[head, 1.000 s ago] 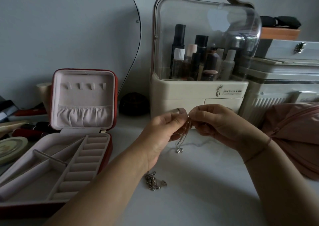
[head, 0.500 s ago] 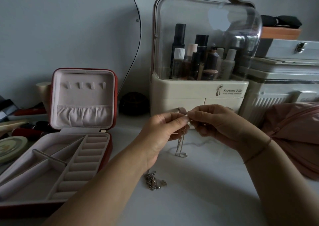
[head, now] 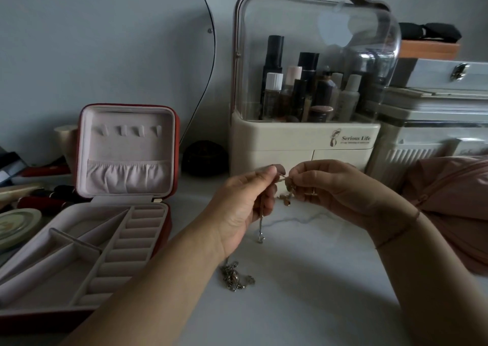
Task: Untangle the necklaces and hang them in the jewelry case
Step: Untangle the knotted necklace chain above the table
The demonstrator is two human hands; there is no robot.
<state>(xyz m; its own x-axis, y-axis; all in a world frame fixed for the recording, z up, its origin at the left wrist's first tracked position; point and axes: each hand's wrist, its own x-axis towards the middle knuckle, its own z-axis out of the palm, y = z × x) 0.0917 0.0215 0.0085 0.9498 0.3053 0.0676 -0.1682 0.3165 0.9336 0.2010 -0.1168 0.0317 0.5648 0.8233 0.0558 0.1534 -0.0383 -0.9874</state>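
Observation:
A thin chain necklace (head: 286, 193) is stretched between my two hands above the white table. My left hand (head: 244, 200) pinches one part of it, and a loose end (head: 261, 229) hangs down below that hand. My right hand (head: 334, 187) pinches the bunched part with a small pendant. A second tangled pile of chains (head: 233, 277) lies on the table under my left wrist. The red jewelry case (head: 126, 145) stands open at the left, its lid upright with several small hooks (head: 129, 130) that carry nothing.
A cream cosmetics organizer (head: 306, 142) with a clear dome stands right behind my hands. White boxes (head: 433, 124) are stacked at the right, with pink fabric (head: 454, 200) in front of them. A dark round object (head: 204, 158) and clutter sit at the left and behind the case.
My hands have drawn slightly apart. The pendant part now sits bunched at my right fingers, and a single loose end hangs lower from my left hand.

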